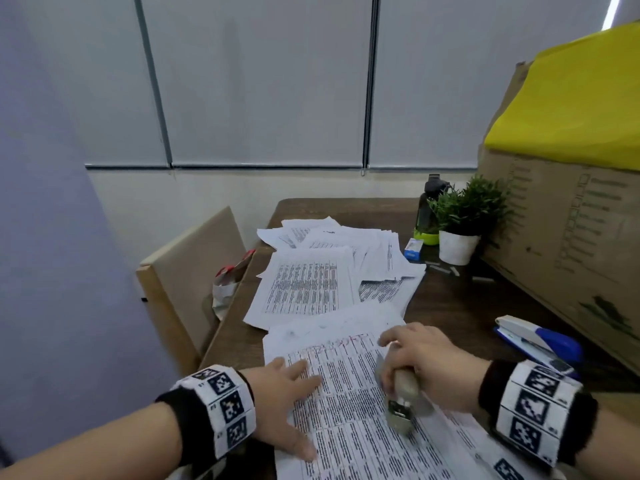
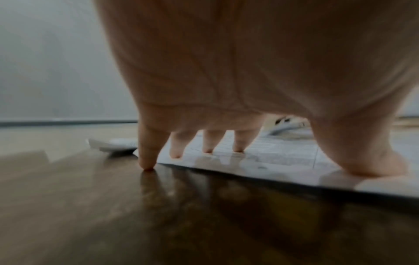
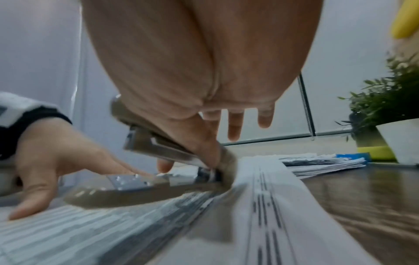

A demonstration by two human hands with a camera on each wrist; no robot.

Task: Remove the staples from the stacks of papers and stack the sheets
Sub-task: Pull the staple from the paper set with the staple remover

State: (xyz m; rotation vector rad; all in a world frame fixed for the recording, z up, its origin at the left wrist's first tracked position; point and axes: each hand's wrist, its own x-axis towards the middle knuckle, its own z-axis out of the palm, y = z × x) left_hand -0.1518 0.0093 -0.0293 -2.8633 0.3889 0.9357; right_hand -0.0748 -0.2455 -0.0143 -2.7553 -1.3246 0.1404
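So I had my left hand (image 1: 277,393) spread flat, fingers pressing down the near stack of printed sheets (image 1: 349,407) on the dark wood table (image 1: 446,306), little finger landing on bare wood off the left edge, while my right hand (image 1: 426,362) gripped a beige stapler (image 1: 403,393) sitting on that same stack. Farther back lay a messy pile of loose papers (image 1: 332,265), with a potted plant (image 1: 464,216), dark bottle (image 1: 429,202) and big cardboard box (image 1: 568,237) on the right. A blue stapler (image 1: 540,341) lay by the box, grey blinds (image 1: 259,81) covered the far wall, and a chair (image 1: 187,271) stood on the left.
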